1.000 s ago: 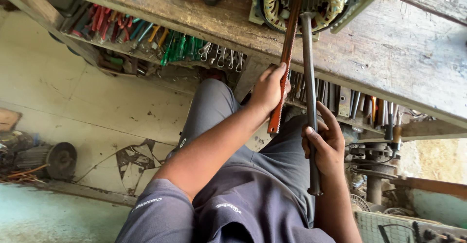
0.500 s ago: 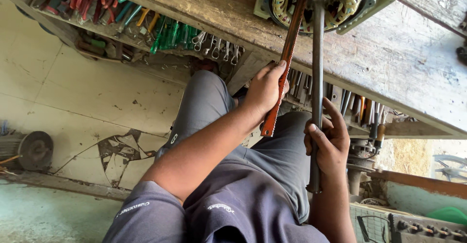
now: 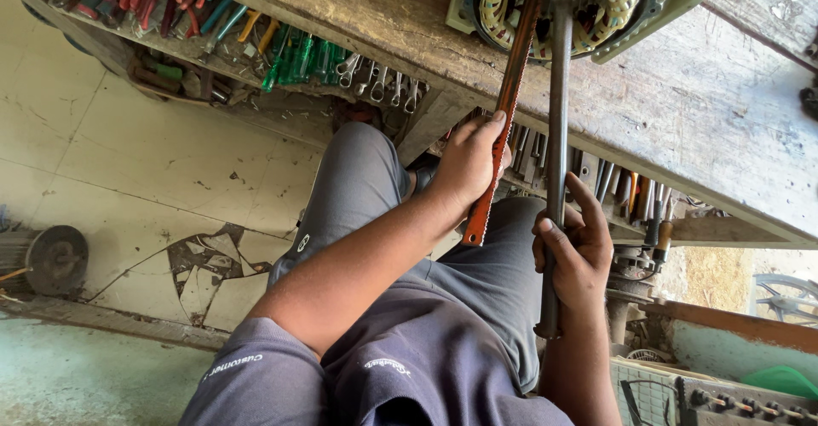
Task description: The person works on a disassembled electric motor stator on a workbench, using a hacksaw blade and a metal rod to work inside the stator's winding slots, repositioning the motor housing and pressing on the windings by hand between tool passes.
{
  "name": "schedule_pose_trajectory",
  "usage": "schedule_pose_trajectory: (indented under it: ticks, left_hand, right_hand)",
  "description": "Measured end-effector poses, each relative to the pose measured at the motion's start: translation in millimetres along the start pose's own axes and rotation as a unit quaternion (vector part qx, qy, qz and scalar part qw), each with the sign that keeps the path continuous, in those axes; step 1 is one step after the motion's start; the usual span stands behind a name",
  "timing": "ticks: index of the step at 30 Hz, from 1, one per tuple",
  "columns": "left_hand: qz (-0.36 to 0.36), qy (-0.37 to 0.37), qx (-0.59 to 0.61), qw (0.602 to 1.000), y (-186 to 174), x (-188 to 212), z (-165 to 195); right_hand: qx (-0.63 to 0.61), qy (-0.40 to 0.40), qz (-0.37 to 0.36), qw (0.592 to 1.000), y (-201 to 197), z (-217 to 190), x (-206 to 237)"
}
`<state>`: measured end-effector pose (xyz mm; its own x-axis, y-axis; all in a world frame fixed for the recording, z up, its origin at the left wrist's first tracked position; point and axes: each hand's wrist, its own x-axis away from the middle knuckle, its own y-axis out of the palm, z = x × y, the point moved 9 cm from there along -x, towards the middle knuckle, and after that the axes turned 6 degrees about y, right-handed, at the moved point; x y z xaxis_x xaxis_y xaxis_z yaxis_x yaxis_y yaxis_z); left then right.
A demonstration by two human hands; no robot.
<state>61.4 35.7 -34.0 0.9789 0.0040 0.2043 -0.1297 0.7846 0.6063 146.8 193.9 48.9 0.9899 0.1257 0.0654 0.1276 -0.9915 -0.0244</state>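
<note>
Wooden worktop (image 3: pixel 733 119) carries motor stator (image 3: pixel 579 0) w/ yellow-taped windings at its edge. Right hand (image 3: pixel 575 251) gripped round steel rod (image 3: pixel 555 136); left hand (image 3: pixel 467 166) wrapped on orange strip (image 3: pixel 503 119), both poking into stator. Prob. best: keep both straight, don't nick windings.

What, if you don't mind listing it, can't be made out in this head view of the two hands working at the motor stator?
- Far ends of the orange strip and the grey steel rod: hidden inside the stator.
- The stator's top: cut off by the upper edge.
- Left hand palm: turned away.
- Right hand palm: hidden behind its own fingers and the rod.
- Tools on the rack under the wooden bench: too small and shadowed.
</note>
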Motion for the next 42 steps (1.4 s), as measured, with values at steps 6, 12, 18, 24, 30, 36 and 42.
schedule_pose_trajectory:
  ticks: [6, 12, 18, 24, 30, 36, 42]
  left_hand:
    - [-0.005, 0.009, 0.015, 1.0, -0.7, -2.6, -1.0]
    - [-0.006, 0.016, 0.025, 1.0, -2.7, -3.4, -2.4]
    - [-0.002, 0.022, 0.008, 1.0, -3.8, -2.4, 1.6]
    - [-0.004, 0.016, 0.016, 1.0, -4.3, -1.4, 4.0]
    - [0.006, 0.0, 0.007, 1.0, -12.4, 2.1, -3.2]
    - [-0.022, 0.046, -0.008, 0.999, -11.0, -0.6, -7.9]
    - [-0.005, 0.056, 0.024, 0.998, -7.6, 2.5, -14.0]
  right_hand:
    - [-0.001, -0.007, -0.003, 1.0, 0.7, 3.3, -1.2]
    - [0.048, -0.035, 0.014, 0.998, -0.7, -0.6, -3.1]
    - [0.05, -0.021, 0.016, 0.998, 0.0, 2.3, -6.0]
    - [0.097, -0.034, 0.021, 0.995, -0.8, 5.7, -8.9]
    - [0.39, -0.287, 0.005, 0.875, 28.2, -16.4, -15.5]
    - [0.386, -0.191, 0.022, 0.902, 11.4, -1.4, -27.4]
    - [0.376, -0.247, -0.006, 0.893, 16.5, -15.5, -26.1]
